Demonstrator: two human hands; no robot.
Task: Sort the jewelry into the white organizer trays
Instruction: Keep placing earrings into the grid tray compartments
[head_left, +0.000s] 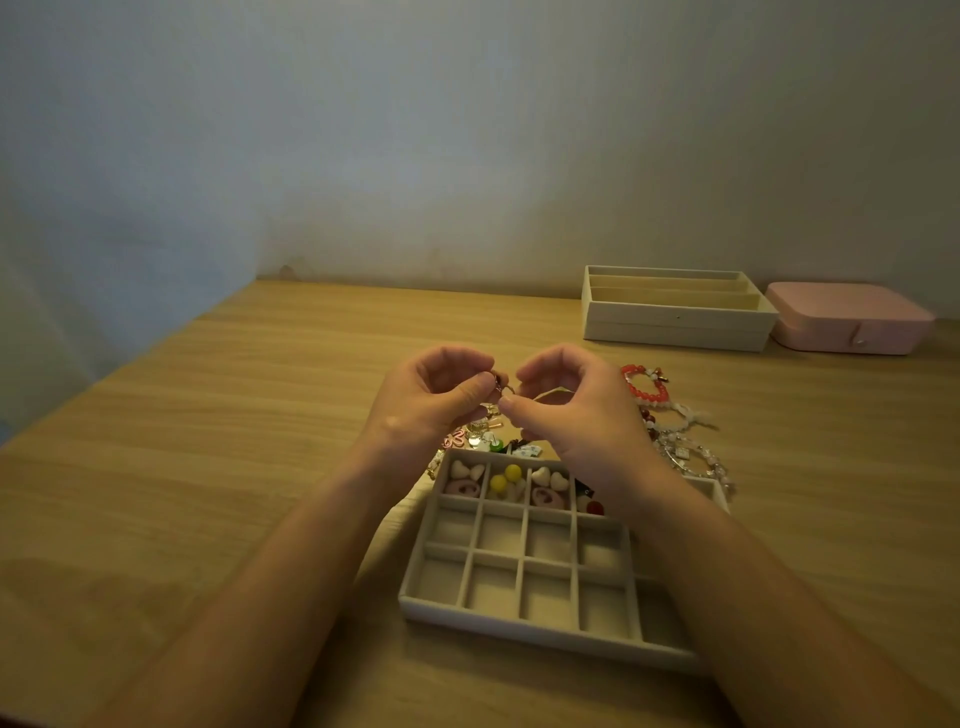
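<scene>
A: Nearest to us is the grid tray (519, 631). Only its far row holds things: hearts (460, 470), yellow balls (512, 472). Where is the thing we work on?

B: Above the pile (483, 439), just behind that tray. Our left hand (431, 400) and right hand (576, 415) both pinch one small piece (501, 387) between thumb and forefinger, with the other fingers curled (a ring or a hook, it is too small to tell).

A: So we are separating or straightening it?

B: We judge so. We should hold it low, pull gently so nothing bends, and then give it a compartment with its own kind.

A: And farther?

B: The bracelets (670, 415) lie to the right of the hands. Farthest off stands the long tray (675, 317), and just beside it a pink box (847, 317). The bracelets probably suit the long tray.
</scene>
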